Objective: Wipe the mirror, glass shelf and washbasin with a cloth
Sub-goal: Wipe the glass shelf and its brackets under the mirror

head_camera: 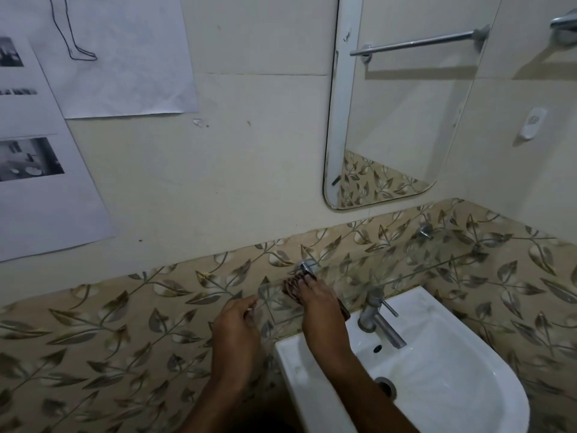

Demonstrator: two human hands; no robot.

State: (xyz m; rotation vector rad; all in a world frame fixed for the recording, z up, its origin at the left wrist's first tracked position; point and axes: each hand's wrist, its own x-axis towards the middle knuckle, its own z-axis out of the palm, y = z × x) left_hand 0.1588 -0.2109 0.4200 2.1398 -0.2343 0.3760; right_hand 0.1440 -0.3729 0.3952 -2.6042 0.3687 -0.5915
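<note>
right hand [318, 303] presses cloth [292, 287] flat on glass shelf [406, 270]; left hand [239, 314] seemingly pinches its corner; wipe with gentle, even strokes.

Both forearms reach forward, side by side. The right hand [318, 303] lies palm down, fingers stretched flat and pointing ahead. The left hand [235, 323] sits just beside it, fingers curled inward, thumb and fingertips pinched at the front.
</note>
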